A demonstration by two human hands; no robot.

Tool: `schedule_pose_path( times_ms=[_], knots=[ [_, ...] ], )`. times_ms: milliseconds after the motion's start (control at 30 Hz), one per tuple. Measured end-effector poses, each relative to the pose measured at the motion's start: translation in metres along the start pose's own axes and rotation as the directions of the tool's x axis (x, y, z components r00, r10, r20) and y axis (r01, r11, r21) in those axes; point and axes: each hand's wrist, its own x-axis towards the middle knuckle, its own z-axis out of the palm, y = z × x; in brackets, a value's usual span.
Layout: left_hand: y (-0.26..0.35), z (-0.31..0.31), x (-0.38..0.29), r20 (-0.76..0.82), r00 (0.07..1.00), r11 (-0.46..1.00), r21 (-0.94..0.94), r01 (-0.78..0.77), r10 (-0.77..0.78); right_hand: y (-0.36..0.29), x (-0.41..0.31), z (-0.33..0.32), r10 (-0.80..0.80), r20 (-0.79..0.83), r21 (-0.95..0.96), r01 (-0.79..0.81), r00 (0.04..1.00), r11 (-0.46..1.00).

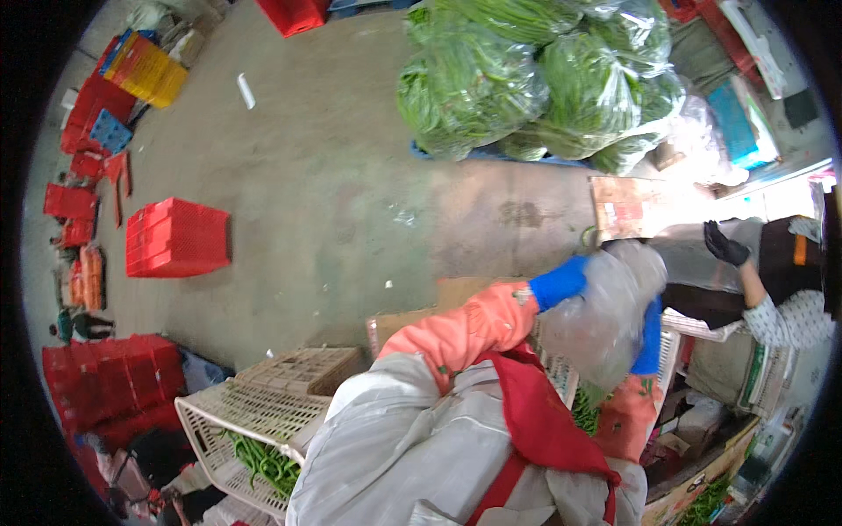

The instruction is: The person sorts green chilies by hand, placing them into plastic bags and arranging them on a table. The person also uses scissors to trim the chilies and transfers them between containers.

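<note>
A clear plastic bag hangs crumpled between my two hands, above a white plastic crate. My left hand, in a blue glove, grips the bag's near left side. On the other side, my right hand, also in a blue glove, holds it too; the bag hides most of the fingers on both hands. I cannot tell whether anything is inside the bag. Green peppers show below it in the crate, partly behind my sleeve and red apron. Cardboard lies beside my left arm.
Across from me stands a person with a black-gloved hand raised. Large bags of green vegetables are piled on a blue pallet. Another white crate with green peppers is at my left. Red crates stand on the concrete floor.
</note>
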Motion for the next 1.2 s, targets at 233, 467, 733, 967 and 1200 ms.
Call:
schedule_pose_path(
  times_ms=[233,467,733,967,1200],
  knots=[
    [-0.027,-0.086,0.011,-0.449,0.892,0.982,-0.134,-0.133,0.059,0.023,0.056,0.052,0.083,0.053,-0.096,-0.077,0.995,0.992],
    [0.049,-0.078,0.014,-0.512,0.832,0.810,0.568,0.141,0.214,-0.013,0.123,0.039,-0.281,0.087,-0.351,0.293,0.956,0.889],
    [0.054,-0.077,0.100,-0.251,0.967,0.951,0.306,0.043,0.037,-0.001,0.205,0.014,-0.412,0.544,0.548,0.062,0.731,0.834],
    [0.081,-0.078,0.168,-0.389,0.723,0.638,0.765,-0.092,0.571,-0.035,0.256,0.061,-0.428,0.515,0.566,0.081,0.742,0.820],
    [0.077,-0.171,0.192,-0.384,0.815,0.839,0.503,-0.209,0.433,-0.031,0.334,0.115,-0.411,0.252,0.201,0.368,0.876,0.908]
  ],
)
